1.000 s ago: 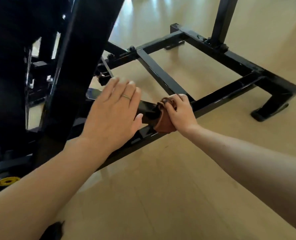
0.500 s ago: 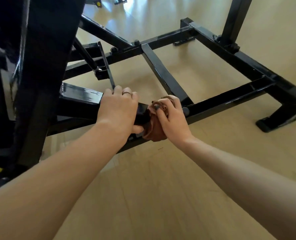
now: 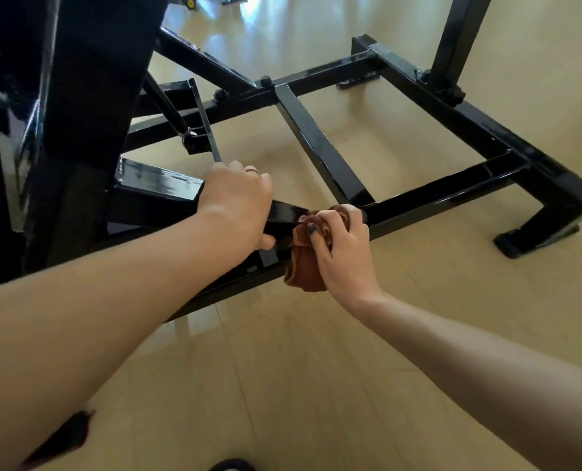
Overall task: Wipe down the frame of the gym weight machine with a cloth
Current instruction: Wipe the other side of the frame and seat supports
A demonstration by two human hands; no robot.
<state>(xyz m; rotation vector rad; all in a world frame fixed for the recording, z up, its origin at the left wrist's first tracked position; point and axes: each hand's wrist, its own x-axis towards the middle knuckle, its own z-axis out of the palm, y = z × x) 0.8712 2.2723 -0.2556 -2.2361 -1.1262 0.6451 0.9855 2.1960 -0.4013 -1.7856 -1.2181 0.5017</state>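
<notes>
The rust-brown bunched cloth point(image 3: 308, 263) sits under the right hand point(image 3: 345, 253), whose grip is clamped around it and presses it against the near rail of the black painted steel weight-machine frame point(image 3: 320, 147), just where a cross-member joins that rail; part of the cloth hangs below the rail's lower edge. The left hand point(image 3: 236, 202) is closed on the same rail just beside it, fingers curled over the top and thumb underneath, apparently bracing. The cloth looks soft, light and limp, so it is best held wadded in the palm with loose ends tucked in, lest they snag on bolts and brackets; the frame looks rigid, heavy and glossy, likely slick to a bare palm, so a hold on a square tube away from joints should serve; the pale polished floor point(image 3: 282, 385) reflects light beneath.
</notes>
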